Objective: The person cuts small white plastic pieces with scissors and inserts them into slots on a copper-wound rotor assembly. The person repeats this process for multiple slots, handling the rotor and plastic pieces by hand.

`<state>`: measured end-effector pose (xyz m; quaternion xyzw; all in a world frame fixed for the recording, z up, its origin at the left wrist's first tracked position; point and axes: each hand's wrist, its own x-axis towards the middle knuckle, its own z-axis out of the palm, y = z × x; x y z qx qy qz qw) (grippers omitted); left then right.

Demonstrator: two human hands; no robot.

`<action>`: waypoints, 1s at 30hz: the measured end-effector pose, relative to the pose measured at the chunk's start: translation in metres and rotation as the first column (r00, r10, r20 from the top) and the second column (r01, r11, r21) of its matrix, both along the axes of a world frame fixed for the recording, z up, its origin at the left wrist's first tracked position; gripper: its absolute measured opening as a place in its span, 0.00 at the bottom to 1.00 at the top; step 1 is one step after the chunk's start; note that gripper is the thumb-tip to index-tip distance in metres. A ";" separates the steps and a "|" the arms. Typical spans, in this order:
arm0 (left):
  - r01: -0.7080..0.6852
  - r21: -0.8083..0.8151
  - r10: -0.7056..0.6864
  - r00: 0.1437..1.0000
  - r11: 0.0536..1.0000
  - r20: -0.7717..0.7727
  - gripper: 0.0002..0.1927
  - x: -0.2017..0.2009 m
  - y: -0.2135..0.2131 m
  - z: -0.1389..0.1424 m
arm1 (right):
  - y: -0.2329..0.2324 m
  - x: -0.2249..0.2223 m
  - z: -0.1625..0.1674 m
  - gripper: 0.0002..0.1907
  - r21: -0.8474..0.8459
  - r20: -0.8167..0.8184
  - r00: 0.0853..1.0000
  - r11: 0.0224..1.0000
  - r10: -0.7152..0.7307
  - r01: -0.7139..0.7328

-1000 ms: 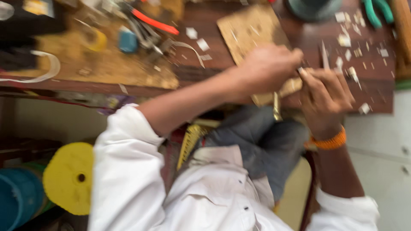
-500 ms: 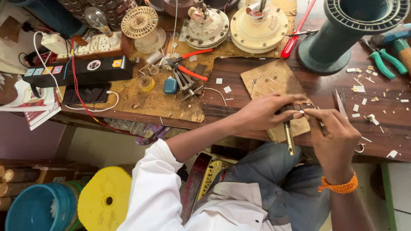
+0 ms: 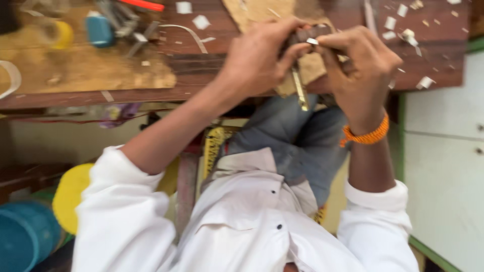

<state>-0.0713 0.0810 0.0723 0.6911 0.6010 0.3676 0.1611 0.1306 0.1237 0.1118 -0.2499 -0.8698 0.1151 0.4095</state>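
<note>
White paper scraps [image 3: 201, 21], a yellow tape roll [image 3: 61, 34] and a small blue object [image 3: 99, 29] litter the wooden counter [image 3: 201, 70]. Both hands, left hand [image 3: 259, 58] and right hand [image 3: 364, 65], meet over its edge, pinched together on a small dark part [image 3: 305, 35] with a brass-coloured rod [image 3: 301, 90] hanging below. A blue bucket [image 3: 25, 236] and a yellow disc [image 3: 70, 196] sit down by the floor.

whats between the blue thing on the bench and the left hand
In the head view, a curved white strip and small white paper scraps lie on the dark wooden benchtop between the blue object and the left hand.
</note>
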 end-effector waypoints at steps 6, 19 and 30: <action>0.103 0.074 -0.094 0.989 0.992 -0.112 0.17 -0.002 0.003 0.016 | 0.011 0.004 -0.001 0.11 -0.004 -0.008 0.994 0.994 0.108 -0.108; 0.161 0.069 -0.145 0.969 0.985 -0.200 0.19 -0.005 0.014 0.015 | 0.010 0.010 -0.012 0.08 0.069 0.101 0.993 0.995 0.059 -0.066; 0.206 -0.050 -0.212 0.951 0.977 -0.226 0.20 -0.014 0.034 0.016 | 0.004 -0.015 -0.009 0.09 0.235 0.124 0.990 0.971 -0.069 0.039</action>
